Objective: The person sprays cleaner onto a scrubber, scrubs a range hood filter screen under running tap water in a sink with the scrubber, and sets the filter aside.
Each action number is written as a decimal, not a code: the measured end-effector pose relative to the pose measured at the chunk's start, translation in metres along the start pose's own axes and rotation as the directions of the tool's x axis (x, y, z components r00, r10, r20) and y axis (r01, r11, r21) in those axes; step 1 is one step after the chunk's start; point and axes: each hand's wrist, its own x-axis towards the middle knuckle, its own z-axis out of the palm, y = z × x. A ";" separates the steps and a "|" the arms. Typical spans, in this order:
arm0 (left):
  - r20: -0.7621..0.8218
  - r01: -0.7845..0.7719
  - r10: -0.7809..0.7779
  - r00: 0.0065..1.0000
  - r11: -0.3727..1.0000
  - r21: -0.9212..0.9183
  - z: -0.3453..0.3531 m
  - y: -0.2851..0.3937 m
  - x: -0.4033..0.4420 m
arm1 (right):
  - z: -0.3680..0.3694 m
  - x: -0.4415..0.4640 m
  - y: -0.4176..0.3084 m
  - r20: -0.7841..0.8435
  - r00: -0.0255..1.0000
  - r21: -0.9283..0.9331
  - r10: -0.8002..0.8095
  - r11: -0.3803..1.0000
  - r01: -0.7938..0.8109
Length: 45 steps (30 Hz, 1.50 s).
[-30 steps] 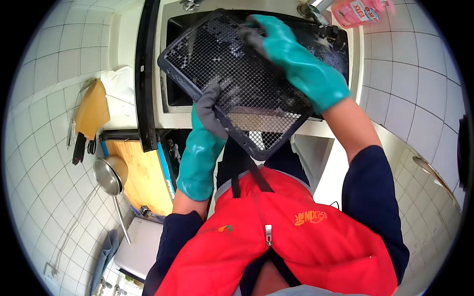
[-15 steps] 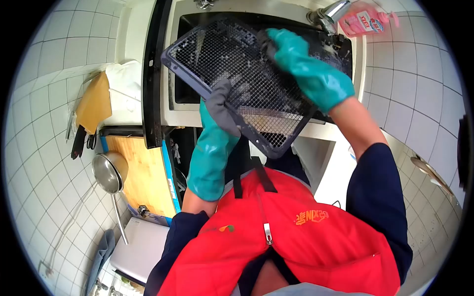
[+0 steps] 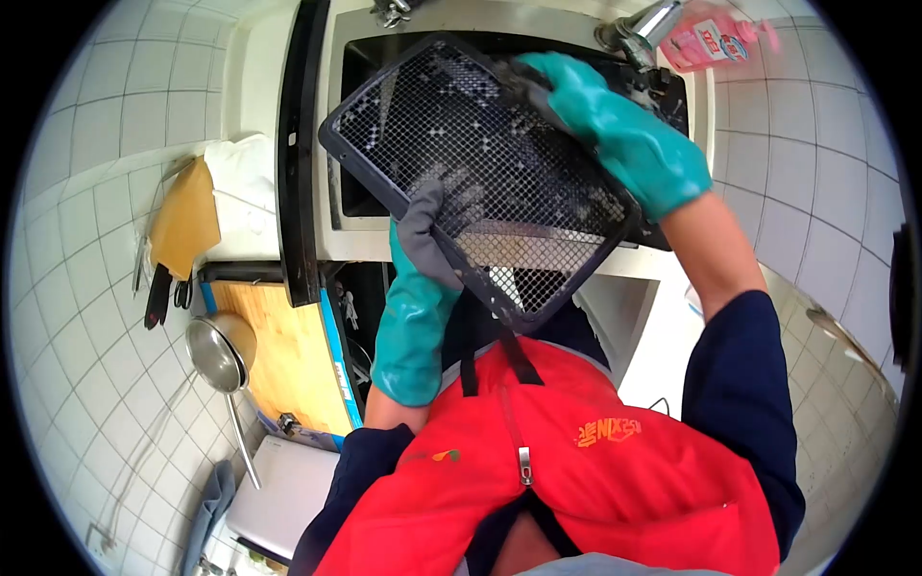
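A dark-framed metal mesh filter (image 3: 413, 115) is held tilted over the black sink (image 3: 360, 197), with pale foam specks on its mesh. My left hand (image 3: 429, 245), in a green glove with grey fingers, grips the filter's near left edge. At the upper right edge, my right hand (image 3: 576, 101), gloved alike, is closed against the filter. Its dark fingertips blend into the frame, so whatever they hold cannot be made out. The filter hides much of the sink basin.
A faucet (image 3: 639, 34) and a pink soap bottle (image 3: 706, 40) stand at the back right. To the left are a knife holder (image 3: 185, 221), a wooden board (image 3: 279, 350) and a steel pan (image 3: 216, 355). A black vertical edge (image 3: 301, 154) borders the sink's left side.
The filter has tipped a little, its near corner dropping towards me. My right hand has shifted slightly right along the filter's edge, while my left keeps its grip.
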 end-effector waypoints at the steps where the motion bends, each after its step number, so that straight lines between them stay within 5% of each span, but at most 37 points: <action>1: 0.007 0.022 -0.022 1.000 1.000 0.002 0.007 -0.001 -0.003 | -0.001 -0.020 0.015 0.038 0.998 0.025 0.043 0.999 -0.044; 3: -0.247 0.003 0.029 0.969 0.992 0.128 0.037 -0.006 -0.005 | -0.001 -0.056 0.059 0.133 0.986 -0.102 0.099 0.991 -0.086; 6: -0.021 -0.014 0.015 1.000 0.999 0.037 -0.017 -0.006 0.003 | 0.020 -0.029 0.063 -0.025 1.000 -0.241 -0.005 0.971 -0.001; 9: -0.125 0.050 -0.037 0.991 0.994 0.099 0.072 0.011 -0.022 | 0.021 0.043 0.015 -0.024 0.994 -0.004 0.111 0.994 -0.111; 11: -0.224 0.027 0.014 0.975 0.983 0.181 0.100 0.021 -0.030 | 0.008 0.025 -0.011 0.066 0.990 -0.004 0.125 0.992 -0.125; 12: -0.226 0.039 0.004 0.974 0.981 0.187 0.074 0.021 -0.022 | 0.009 0.007 -0.007 0.013 0.996 -0.105 0.092 0.990 -0.090; 14: -0.212 -0.102 0.118 0.970 0.991 0.084 0.012 0.019 0.004 | 0.019 -0.025 0.053 0.048 0.998 0.047 -0.028 0.999 0.026; 16: -0.300 -0.114 0.183 0.936 0.966 0.234 0.044 0.015 0.004 | -0.019 -0.060 0.037 0.279 0.951 -0.031 0.134 0.991 -0.131; 18: -0.150 -0.053 0.054 0.987 0.999 0.012 0.059 0.024 -0.003 | -0.035 -0.090 0.037 0.276 0.943 0.030 0.185 0.979 -0.201; 20: -0.246 -0.079 0.095 0.965 0.994 0.071 0.022 0.014 0.004 | -0.042 -0.110 0.045 0.300 0.924 0.101 0.236 0.956 -0.277; 22: -0.272 -0.112 0.133 0.953 0.990 0.091 0.023 0.010 0.012 | -0.056 -0.105 0.043 0.438 0.802 0.008 0.407 0.890 -0.456; 23: -0.284 -0.135 0.158 0.946 0.986 0.101 0.022 0.007 0.017 | -0.060 -0.114 0.038 0.257 0.865 -0.107 0.431 0.902 -0.418; 24: -0.304 -0.150 0.178 0.936 0.982 0.114 0.019 0.005 0.017 | -0.059 -0.113 0.036 0.258 0.865 -0.106 0.431 0.902 -0.418; 26: -0.340 -0.182 0.220 0.914 0.973 0.140 0.013 0.002 0.020 | -0.058 -0.112 0.034 0.208 0.734 0.603 0.647 0.506 -0.617; 27: -0.256 -0.228 0.299 0.919 0.935 0.272 -0.006 -0.005 0.026 | -0.053 -0.114 0.048 0.206 0.736 0.605 0.645 0.507 -0.614; 28: -0.251 -0.229 0.299 0.921 0.934 0.273 0.022 -0.004 0.019 | -0.046 -0.118 0.063 0.126 0.899 0.438 0.418 0.790 -0.429; 29: -0.303 -0.220 0.319 0.898 0.922 0.318 0.054 -0.011 0.010 | -0.043 -0.122 0.077 0.112 0.952 0.332 0.284 0.892 -0.305; 32: -0.247 -0.269 0.386 0.889 0.876 0.401 0.070 -0.025 0.002 | -0.040 -0.122 0.055 -0.044 0.988 -0.067 -0.150 0.987 0.147; 34: -0.304 -0.183 0.315 0.899 0.901 0.393 0.092 -0.028 -0.006 | -0.020 -0.105 0.080 -0.062 0.978 -0.024 -0.199 0.980 0.198; 35: -0.430 -0.155 0.213 0.877 0.974 0.167 0.101 -0.027 -0.006 | -0.010 -0.100 0.087 -0.110 0.983 0.076 -0.143 0.985 0.152; 36: -0.429 -0.160 0.221 0.876 0.972 0.172 0.093 -0.027 -0.006 | -0.005 -0.093 0.088 -0.152 0.985 0.179 -0.085 0.977 0.112; 37: -0.347 -0.207 0.278 0.896 0.951 0.228 0.079 -0.030 -0.005 | -0.003 -0.086 0.092 -0.158 0.983 0.186 -0.091 0.975 0.121; 39: -0.258 -0.263 0.340 0.904 0.920 0.291 0.066 -0.032 -0.010 | 0.001 -0.077 0.101 -0.231 0.901 0.134 -0.368 0.905 0.404; 41: -0.074 -0.318 0.394 0.916 0.826 0.466 0.077 -0.025 -0.029 | 0.001 -0.073 0.105 -0.210 0.914 0.108 -0.347 0.921 0.375; 43: 0.047 -0.379 0.379 0.924 0.894 0.238 0.030 -0.011 -0.021 | 0.000 -0.060 0.109 -0.191 0.922 0.076 -0.336 0.932 0.355; 45: 0.208 -0.571 0.562 0.801 0.612 0.548 0.036 0.015 -0.038 | -0.004 -0.050 0.111 -0.168 0.965 0.363 -0.202 0.898 0.251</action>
